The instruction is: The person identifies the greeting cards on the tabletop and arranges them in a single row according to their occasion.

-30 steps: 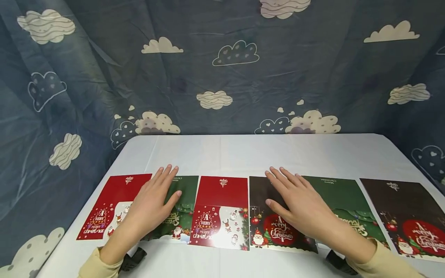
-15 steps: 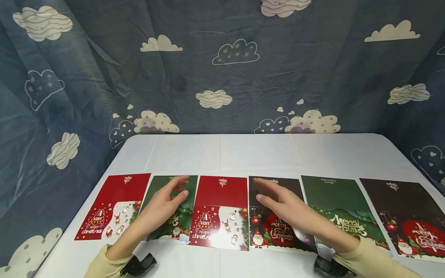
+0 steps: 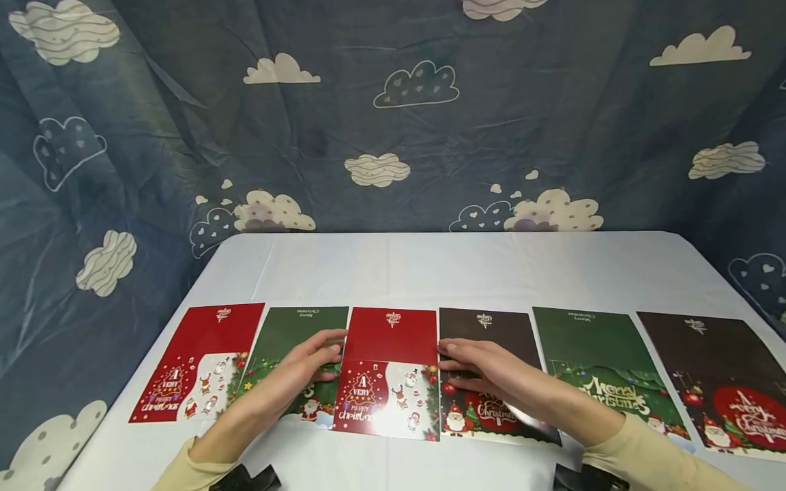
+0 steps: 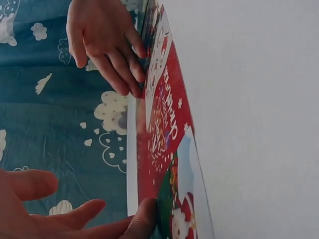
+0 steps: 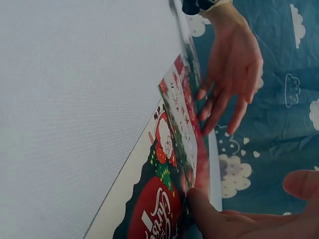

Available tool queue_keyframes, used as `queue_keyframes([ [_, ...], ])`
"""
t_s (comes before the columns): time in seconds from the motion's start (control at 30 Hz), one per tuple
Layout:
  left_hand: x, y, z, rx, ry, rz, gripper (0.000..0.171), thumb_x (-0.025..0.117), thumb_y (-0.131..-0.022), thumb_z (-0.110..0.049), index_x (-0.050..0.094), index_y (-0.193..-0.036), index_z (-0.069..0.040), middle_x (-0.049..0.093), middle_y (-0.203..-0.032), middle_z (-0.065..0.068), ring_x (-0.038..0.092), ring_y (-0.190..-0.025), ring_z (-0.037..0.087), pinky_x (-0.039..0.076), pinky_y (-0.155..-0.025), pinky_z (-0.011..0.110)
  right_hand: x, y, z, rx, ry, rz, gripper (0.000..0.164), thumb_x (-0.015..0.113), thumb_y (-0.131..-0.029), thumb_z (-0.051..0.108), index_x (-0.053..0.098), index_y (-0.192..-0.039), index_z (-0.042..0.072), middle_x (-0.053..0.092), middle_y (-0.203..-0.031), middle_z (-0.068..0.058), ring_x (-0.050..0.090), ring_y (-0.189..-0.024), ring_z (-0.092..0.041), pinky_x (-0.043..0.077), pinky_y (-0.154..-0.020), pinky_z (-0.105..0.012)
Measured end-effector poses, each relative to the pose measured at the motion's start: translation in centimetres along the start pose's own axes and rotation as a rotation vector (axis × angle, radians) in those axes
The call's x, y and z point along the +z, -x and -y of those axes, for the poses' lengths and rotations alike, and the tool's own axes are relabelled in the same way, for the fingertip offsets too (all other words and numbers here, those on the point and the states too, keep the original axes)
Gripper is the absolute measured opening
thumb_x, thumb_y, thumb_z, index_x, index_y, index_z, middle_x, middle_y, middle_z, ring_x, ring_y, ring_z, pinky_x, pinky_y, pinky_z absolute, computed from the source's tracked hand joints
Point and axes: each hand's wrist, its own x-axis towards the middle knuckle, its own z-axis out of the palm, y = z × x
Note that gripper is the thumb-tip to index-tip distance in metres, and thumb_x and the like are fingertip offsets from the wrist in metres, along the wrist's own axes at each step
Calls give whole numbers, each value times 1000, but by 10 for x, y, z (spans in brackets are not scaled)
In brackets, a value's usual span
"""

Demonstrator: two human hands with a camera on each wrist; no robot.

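Observation:
The middle red Christmas card (image 3: 393, 341) lies unfolded on the white table between my two hands. My left hand (image 3: 301, 368) is over the green card (image 3: 285, 334) left of it, fingertips at the red card's left edge. On the other side, my right hand (image 3: 491, 372) is over the dark brown card (image 3: 497, 324), with fingertips at the red card's right edge. Both hands have loosely bent, spread fingers and hold nothing. In the left wrist view, the left fingers (image 4: 142, 219) touch down by the cards; in the right wrist view, a right fingertip (image 5: 197, 199) meets the card surface.
Another red card (image 3: 211, 334) lies at the far left. Right of my right hand lie a second green card (image 3: 583, 341) and a second dark card (image 3: 706, 354). Behind the white table (image 3: 393, 269) hangs a dark blue cloth (image 3: 430, 157) with cloud prints.
Both hands have come down from above the cards and turned inward, moving closer to the middle red card's side edges. The cards have not moved on the table.

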Motion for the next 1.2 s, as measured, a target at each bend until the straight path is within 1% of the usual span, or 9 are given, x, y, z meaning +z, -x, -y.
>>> queue_keyframes([
  [0.1, 0, 2, -2, 13, -5, 11, 50, 43, -106, -26, 34, -151, -6, 37, -150, 20, 41, -131, 36, 45, -100, 44, 0, -2, 1, 10, -3, 14, 68, 47, -105, 34, 23, -149, -12, 25, -155, -27, 40, -136, -37, 44, -102, -39],
  [0.23, 2, 2, -4, -12, -11, 12, 52, 43, -106, -30, 32, -153, -10, 37, -150, 17, 41, -129, 33, 44, -100, 43, 1, -3, 1, 4, 4, 8, 67, 47, -105, 33, 25, -149, -11, 28, -154, -26, 42, -134, -36, 45, -102, -38],
  [0.4, 2, 1, -4, -39, 36, 45, 54, 45, -105, -34, 31, -153, -13, 37, -151, 16, 40, -131, 31, 42, -102, 41, 4, 0, -3, -23, -18, -29, 63, 49, -104, 33, 30, -150, -6, 33, -152, -23, 43, -132, -35, 45, -102, -34],
  [0.53, 1, 2, -3, -37, 67, 59, 56, 45, -105, -37, 30, -153, -13, 35, -153, 17, 37, -133, 31, 41, -103, 41, 8, 2, -4, -58, -63, -51, 58, 49, -105, 31, 32, -150, -2, 33, -151, -22, 43, -133, -36, 44, -102, -35],
  [0.67, 1, 2, -1, -32, 81, 56, 56, 45, -105, -38, 30, -153, -12, 33, -154, 16, 36, -135, 30, 40, -104, 40, 11, -2, -3, -82, -133, -90, 54, 51, -104, 21, 32, -149, -2, 30, -152, -21, 44, -132, -36, 46, -100, -40],
  [0.8, 3, 3, 0, -29, 91, 56, 55, 44, -105, -37, 31, -152, -11, 32, -155, 16, 35, -135, 30, 40, -104, 39, 12, -9, -5, -80, -199, -137, 53, 53, -101, 8, 31, -148, -3, 31, -151, -22, 50, -124, -33, 50, -94, -42],
  [0.93, 3, 3, 1, -27, 104, 48, 55, 45, -105, -37, 32, -151, -11, 33, -154, 17, 36, -134, 30, 41, -103, 39, 12, -17, -8, -65, -220, -168, 54, 55, -99, 4, 31, -148, -3, 39, -143, -24, 57, -112, -27, 54, -89, -42],
  [1.1, 3, 4, 1, -25, 118, 53, 55, 45, -105, -37, 32, -151, -11, 32, -155, 16, 35, -136, 30, 40, -104, 39, 10, -26, -11, -42, -188, -207, 54, 59, -97, 3, 34, -144, -3, 52, -124, -21, 61, -99, -23, 57, -81, -41],
  [1.2, 3, 4, 0, -28, 122, 57, 56, 45, -105, -38, 29, -152, -11, 32, -155, 16, 34, -136, 30, 39, -104, 40, 9, -30, -12, -32, -166, -211, 54, 59, -96, 1, 34, -143, -3, 57, -116, -19, 61, -96, -24, 58, -78, -41],
])
